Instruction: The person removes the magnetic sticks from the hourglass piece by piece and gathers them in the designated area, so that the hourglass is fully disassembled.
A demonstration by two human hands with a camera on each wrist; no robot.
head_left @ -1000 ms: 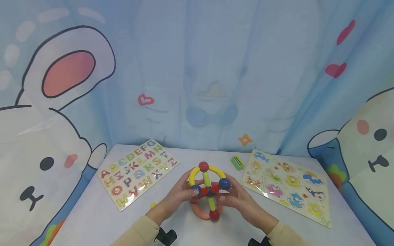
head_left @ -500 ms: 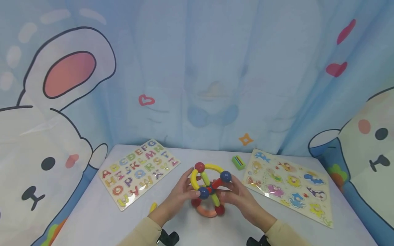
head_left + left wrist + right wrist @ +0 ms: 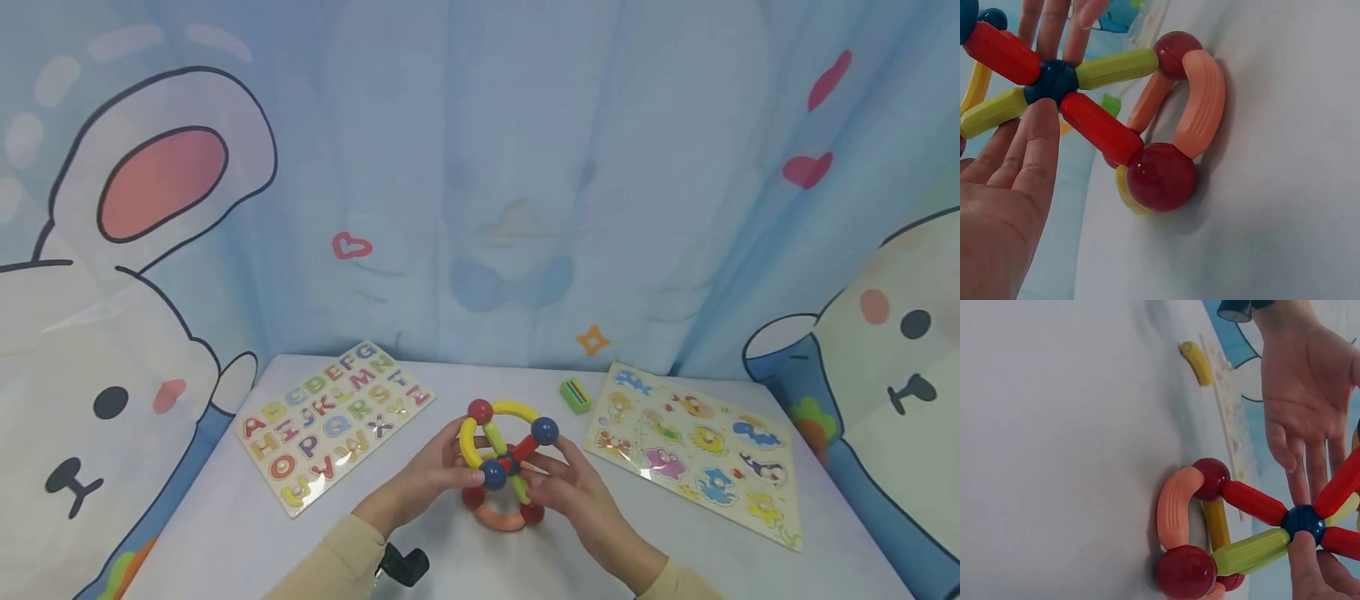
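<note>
Both hands hold a magnetic stick-and-ball model over the white table in the head view. It joins yellow, green, red and orange sticks with red and blue balls. My left hand grips its left side, thumb against a front blue ball. On the other side, my right hand has its thumb near the centre and its fingers behind the sticks. A finger of that hand touches the central blue ball in the right wrist view. The orange curved sticks and red balls form the low end, close over the table.
An alphabet puzzle board lies at the left, an animal puzzle board at the right. Between them, toward the back, sits a small green striped block. A loose yellow curved stick lies beyond the model in the right wrist view.
The model has been turned in the hands: its top red ball shifted left and the front blue ball came forward and right. The right hand's fingers have shifted slightly on it.
</note>
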